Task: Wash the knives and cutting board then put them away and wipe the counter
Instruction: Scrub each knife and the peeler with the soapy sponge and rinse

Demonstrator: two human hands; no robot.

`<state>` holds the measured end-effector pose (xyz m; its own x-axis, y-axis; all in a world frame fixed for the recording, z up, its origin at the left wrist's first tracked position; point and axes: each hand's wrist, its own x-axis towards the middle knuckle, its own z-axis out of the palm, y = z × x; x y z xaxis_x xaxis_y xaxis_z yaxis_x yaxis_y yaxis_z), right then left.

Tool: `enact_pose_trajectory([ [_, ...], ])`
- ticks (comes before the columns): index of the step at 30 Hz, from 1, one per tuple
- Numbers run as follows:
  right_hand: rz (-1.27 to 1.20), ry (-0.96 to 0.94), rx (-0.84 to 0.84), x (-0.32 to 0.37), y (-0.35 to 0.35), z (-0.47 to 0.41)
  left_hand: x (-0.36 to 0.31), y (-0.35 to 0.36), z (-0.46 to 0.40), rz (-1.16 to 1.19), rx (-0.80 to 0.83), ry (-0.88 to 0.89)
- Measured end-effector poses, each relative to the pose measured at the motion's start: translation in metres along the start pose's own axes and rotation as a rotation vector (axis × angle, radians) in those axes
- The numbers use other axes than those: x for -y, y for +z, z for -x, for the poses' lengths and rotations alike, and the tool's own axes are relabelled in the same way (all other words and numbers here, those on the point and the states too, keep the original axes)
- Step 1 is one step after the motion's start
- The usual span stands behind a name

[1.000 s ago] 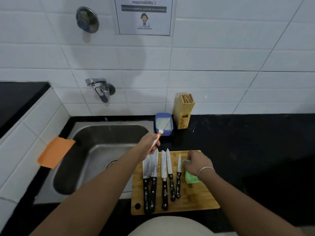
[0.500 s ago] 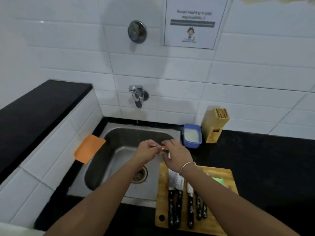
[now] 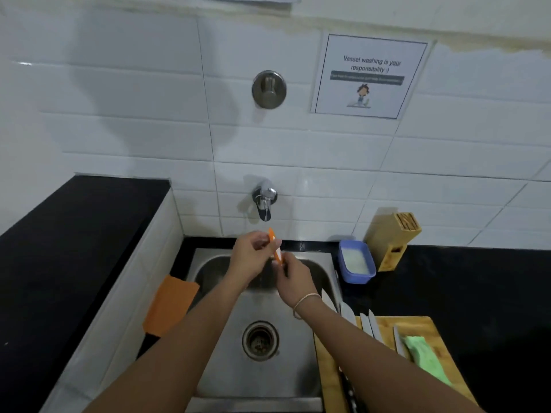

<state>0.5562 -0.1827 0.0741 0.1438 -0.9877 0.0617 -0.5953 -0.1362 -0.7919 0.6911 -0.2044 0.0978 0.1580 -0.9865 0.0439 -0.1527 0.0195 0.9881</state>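
held knife: a small orange-handled knife (image 3: 274, 245) is up over the sink (image 3: 259, 380), just below the tap (image 3: 265, 201); its long axis runs nearly upright, tilted a little, orange end on top.
left hand: the left hand (image 3: 253, 257) has its fingers curled round the upper part of the knife and grips it.
right hand: the right hand (image 3: 293, 278) meets the knife's lower end from below right, fingertips pinched on it; whether that end is blade or sheath i cannot tell.
key relation: both hands touch the knife; the tap spout is straight above, so rinsing likely needs only water, and no stream shows.
other knives: several blades (image 3: 351, 315) lie side by side on the wooden cutting board (image 3: 417, 326), tips pointing toward the wall, just right of the sink and nearer the right hand.
sponge: a green scrub pad (image 3: 425, 356) lies on the board beside the blades.
containers: the blue tub (image 3: 356, 262) holds a whitish soapy liquid; the wooden knife block (image 3: 392, 241) beside it shows empty slots; the basin holds only its drain.
cloth: an orange cloth (image 3: 170, 305) hangs over the sink's left edge.
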Motion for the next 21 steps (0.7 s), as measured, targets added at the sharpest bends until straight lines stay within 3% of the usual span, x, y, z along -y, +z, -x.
enact_pose_trajectory([
  [6,-0.074,-0.022,0.140,0.023,-0.014,-0.041,-0.039,0.003,-0.033,0.308,-0.024,-0.059],
  [12,-0.184,-0.033,0.239,0.011,-0.007,-0.066,-0.039,0.007,-0.049,0.299,-0.054,-0.058],
  [18,-0.334,-0.038,0.325,0.006,-0.002,-0.070,-0.038,0.005,-0.041,0.578,-0.022,-0.158],
  [21,-0.432,-0.041,0.388,0.006,0.001,-0.067,-0.048,0.004,-0.037,0.593,-0.027,-0.192],
])
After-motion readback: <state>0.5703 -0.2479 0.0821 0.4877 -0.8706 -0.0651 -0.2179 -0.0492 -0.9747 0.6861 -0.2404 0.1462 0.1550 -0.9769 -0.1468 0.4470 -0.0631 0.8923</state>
